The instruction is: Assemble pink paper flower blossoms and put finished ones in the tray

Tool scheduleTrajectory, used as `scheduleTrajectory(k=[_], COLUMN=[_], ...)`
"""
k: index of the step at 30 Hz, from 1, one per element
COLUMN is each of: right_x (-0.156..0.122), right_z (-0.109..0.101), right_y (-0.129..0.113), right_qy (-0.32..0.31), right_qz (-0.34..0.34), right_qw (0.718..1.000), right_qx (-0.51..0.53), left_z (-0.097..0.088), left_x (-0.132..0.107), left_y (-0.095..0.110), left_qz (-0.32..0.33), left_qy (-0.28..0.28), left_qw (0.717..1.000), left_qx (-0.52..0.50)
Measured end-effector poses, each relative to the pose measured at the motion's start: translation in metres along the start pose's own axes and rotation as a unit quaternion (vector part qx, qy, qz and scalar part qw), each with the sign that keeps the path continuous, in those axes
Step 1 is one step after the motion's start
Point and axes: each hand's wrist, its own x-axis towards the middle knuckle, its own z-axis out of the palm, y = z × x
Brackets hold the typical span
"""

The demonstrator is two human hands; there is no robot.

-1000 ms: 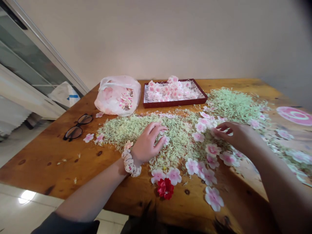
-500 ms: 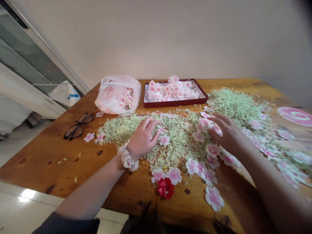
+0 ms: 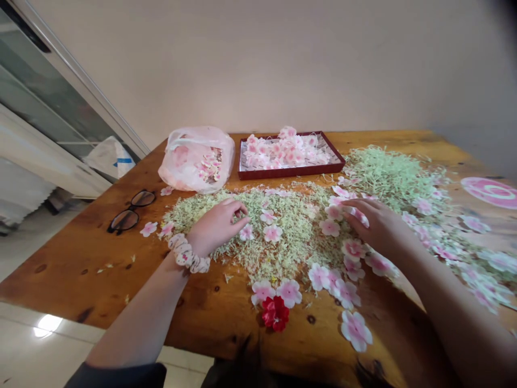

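My left hand, with a scrunchie round its wrist, hovers over pale green shredded filler. Its fingers are loosely curled and apart from the thumb, with nothing seen in them. A small pink artificial flower lies just under the thumb. My right hand is at the right part of the filler, closed round a pink artificial flower that shows between thumb and fingers. Other pink flowers lie beside its fingertips. A red flower rests near the front edge, below two pink ones.
At the back stand a pink plastic bag with small flowers inside and a dark red box of pink flowers. Glasses lie on the left of the wooden table. Light green shredded paper is heaped at the right.
My left hand has moved left across the filler, uncovering a small pink flower. My right hand has barely moved.
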Motion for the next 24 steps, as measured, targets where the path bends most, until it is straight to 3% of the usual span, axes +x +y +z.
scheduleTrajectory(k=[3, 5, 10, 13, 17, 24], right_x=[0.0, 0.0, 0.0, 0.0, -0.001, 0.0], right_z=[-0.001, -0.002, -0.003, -0.003, -0.003, -0.006], right_y=[-0.001, -0.001, 0.0, 0.001, 0.001, -0.001], right_qy=[0.003, 0.007, 0.01, 0.007, 0.01, 0.012], right_qz=[0.002, 0.005, 0.021, 0.033, 0.032, 0.032], right_qw=[1.0, 1.0, 0.999, 0.998, 0.998, 0.997], right_qx=[0.008, 0.013, 0.041, 0.047, 0.057, 0.063], left_z=[-0.006, -0.014, -0.037, -0.038, -0.029, -0.018], left_x=[-0.004, -0.006, -0.002, 0.009, 0.035, 0.06], left_y=[-0.004, -0.01, -0.038, -0.055, -0.074, -0.097], left_qz=[0.033, 0.038, -0.08, -0.1, -0.135, -0.133], left_qy=[-0.082, -0.094, 0.139, 0.162, 0.123, 0.05], left_qw=[0.996, 0.994, 0.987, 0.98, 0.971, 0.975], left_qx=[-0.019, -0.031, -0.016, 0.052, 0.153, 0.169])
